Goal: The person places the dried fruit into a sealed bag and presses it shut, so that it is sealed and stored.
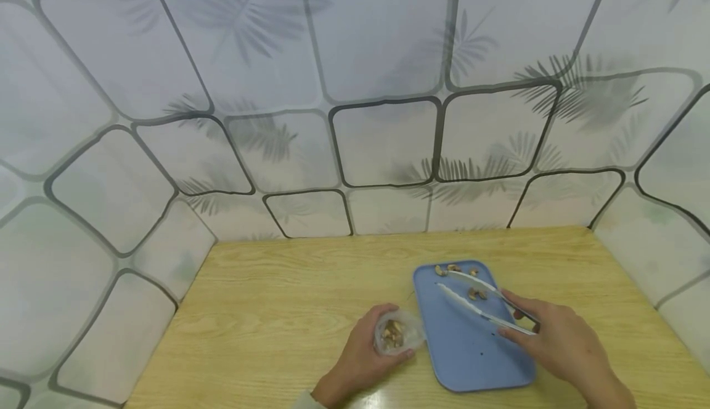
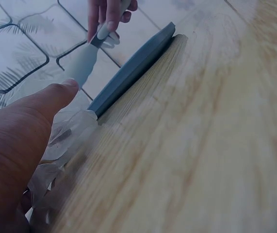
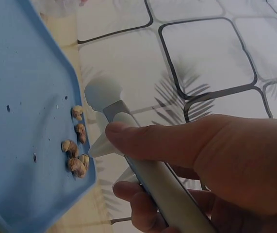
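Observation:
My left hand (image 1: 362, 346) grips a crinkled clear plastic bag (image 1: 412, 330) with brown nuts (image 1: 392, 334) inside, beside the tray's left edge. In my right hand (image 1: 560, 335) are tongs (image 1: 471, 307) with pale tips, held over the blue tray (image 1: 460, 360). Their two arms stand apart; one tip is by a cashew-like nut (image 1: 440, 270) at the tray's far left corner. Whether it touches that nut, I cannot tell. Several more such nuts (image 3: 76, 166) lie near the tray's far end. From the left wrist, my thumb (image 2: 48, 102) shows against the bag; its fingers are mostly hidden.
A light wood table (image 1: 266, 310) carries the tray and ends at patterned walls (image 1: 388, 144) behind and at both sides. Small dark specks (image 1: 481, 354) dot the tray. The tray's raised rim (image 2: 133, 68) appears edge-on in the left wrist view.

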